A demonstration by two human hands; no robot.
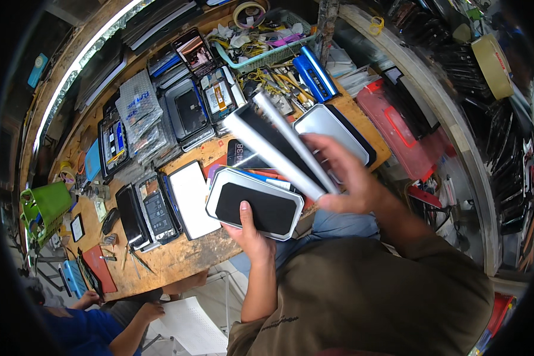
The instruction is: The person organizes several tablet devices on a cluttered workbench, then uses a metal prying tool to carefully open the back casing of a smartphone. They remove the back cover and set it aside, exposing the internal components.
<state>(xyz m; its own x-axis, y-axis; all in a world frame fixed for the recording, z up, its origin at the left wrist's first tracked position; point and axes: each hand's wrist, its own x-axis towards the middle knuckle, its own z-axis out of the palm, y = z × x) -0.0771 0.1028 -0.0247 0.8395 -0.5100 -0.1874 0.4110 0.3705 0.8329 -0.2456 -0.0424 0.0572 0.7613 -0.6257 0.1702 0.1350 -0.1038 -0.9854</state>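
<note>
We see the left hand (254,240) clamped on a silvery tray (215,209), its thumb pressed flat on a matte black panel (261,209) lying inside. The tray is oblong with bevelled corners and a smooth raised rim, and we find it over the near edge of the table (187,261), tilted toward us. The right hand (353,184) has its grip closed on slim pale casings (276,159), straight-sided and hard-looking, with a dark face showing between their long walls; they are blurred, so we cannot tell how many pieces there are. They stand slanted just above the tray, toward the table's right end.

Beside the tray, nearer the table's left end, we see a flat white slab (194,202) with a dark border, then an opened phone (155,207) with its blocky battery exposed. Toward the far edge lie crinkled bubble-wrap packets (141,98) and a pale green lattice basket (273,56) heaped with tangled scraps. Near the right edge rests a smooth grey tray (332,127) with rounded corners.
</note>
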